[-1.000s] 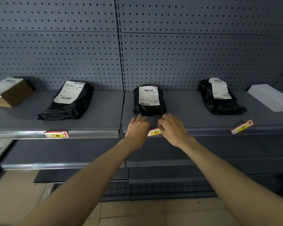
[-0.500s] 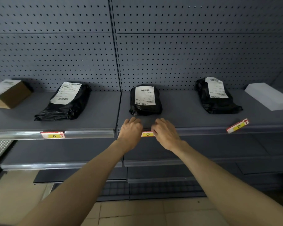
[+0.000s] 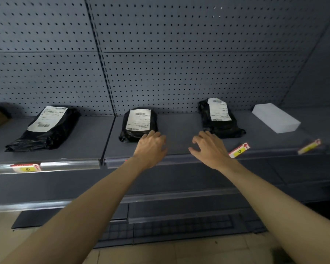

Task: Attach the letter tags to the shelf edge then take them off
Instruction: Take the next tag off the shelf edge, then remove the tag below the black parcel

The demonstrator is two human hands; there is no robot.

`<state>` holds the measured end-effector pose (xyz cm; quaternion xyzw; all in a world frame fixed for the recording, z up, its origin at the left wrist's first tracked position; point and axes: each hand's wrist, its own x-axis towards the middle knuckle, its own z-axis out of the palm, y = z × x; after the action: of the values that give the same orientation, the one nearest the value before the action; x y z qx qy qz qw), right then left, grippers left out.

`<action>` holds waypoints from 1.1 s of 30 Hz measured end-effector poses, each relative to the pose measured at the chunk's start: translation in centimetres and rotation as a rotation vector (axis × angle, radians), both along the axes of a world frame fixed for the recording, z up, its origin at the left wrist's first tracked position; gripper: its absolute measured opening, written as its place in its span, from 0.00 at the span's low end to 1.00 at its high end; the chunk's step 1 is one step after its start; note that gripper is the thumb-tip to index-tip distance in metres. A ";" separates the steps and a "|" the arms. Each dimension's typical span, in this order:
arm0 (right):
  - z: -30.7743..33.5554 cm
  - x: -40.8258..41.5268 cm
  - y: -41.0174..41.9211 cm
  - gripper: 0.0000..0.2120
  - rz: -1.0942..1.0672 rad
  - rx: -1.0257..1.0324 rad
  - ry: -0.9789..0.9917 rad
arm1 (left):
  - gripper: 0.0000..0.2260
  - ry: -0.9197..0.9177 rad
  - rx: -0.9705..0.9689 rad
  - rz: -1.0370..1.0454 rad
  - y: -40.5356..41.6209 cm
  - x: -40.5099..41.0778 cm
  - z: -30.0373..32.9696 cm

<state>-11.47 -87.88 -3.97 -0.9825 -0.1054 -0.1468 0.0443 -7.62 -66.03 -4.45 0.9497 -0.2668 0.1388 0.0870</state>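
- A small yellow and red paper tag with the letter D (image 3: 239, 150) sits tilted on the front edge of the grey metal shelf (image 3: 179, 130), near its right end.
- Another yellow and red tag (image 3: 27, 167) is clipped on the front edge at the left. Its letter may be a B.
- A blurry third tag (image 3: 309, 146) is at the far right edge.
- The right hand (image 3: 210, 149) is just left of the D tag, fingers spread, holding nothing.
- The left hand (image 3: 151, 149) rests on the front edge, fingers loose, holding nothing I can see.
- Three black plastic bags with white labels (image 3: 139, 123) lie farther back.

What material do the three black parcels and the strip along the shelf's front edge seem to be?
The black parcels look like thin glossy plastic film: crinkled, with soft highlights, each bearing a matte white paper label. The edge strip looks like clear, shiny plastic, judging by its long bright reflection, though polished metal cannot be excluded.
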 end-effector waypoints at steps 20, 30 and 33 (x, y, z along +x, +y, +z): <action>-2.8 -1.3 -21.2 0.11 0.118 0.072 -0.009 | 0.07 0.040 0.076 0.134 -24.7 -3.0 -4.1; -3.1 -0.1 -20.7 0.06 0.181 0.038 -0.047 | 0.08 0.021 0.039 0.214 -25.9 -2.5 -5.4; -3.5 0.1 -21.1 0.04 0.173 0.038 -0.030 | 0.06 -0.038 0.154 0.159 -25.7 -2.5 -5.5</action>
<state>-11.35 -108.93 -7.48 -0.9665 -0.1875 -0.1591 0.0740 -10.16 -91.72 -9.95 0.9690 -0.2020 0.1422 -0.0023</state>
